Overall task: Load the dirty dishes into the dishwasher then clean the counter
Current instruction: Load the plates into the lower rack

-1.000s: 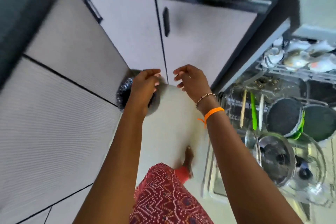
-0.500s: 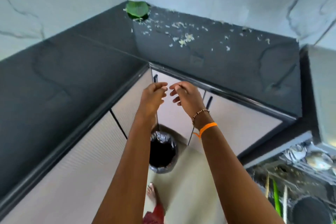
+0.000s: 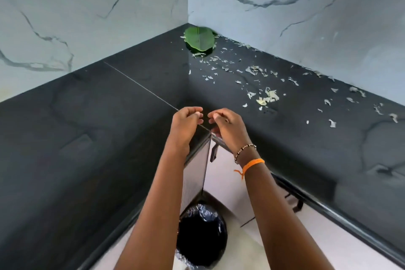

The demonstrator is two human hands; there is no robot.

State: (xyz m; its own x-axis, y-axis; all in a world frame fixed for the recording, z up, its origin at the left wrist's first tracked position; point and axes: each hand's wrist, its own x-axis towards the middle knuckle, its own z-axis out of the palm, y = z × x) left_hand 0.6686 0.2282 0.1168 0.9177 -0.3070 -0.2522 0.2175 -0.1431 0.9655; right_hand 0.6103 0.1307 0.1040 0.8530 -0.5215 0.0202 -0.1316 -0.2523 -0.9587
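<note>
Here, no legible writing, scrap-strewn counter (image 3: 285,138)

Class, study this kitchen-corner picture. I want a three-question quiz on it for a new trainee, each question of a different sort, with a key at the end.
1. True or false: the green leaf lies in the far corner of the counter.
2. Multiple choice: the pale scraps lie mostly on the counter's (A) left stretch, (B) right stretch, (C) front edge only.
3. Short answer: what stands on the floor below the left hand and right hand?

Key:
1. True.
2. B.
3. A bin lined with a black bag.
</note>
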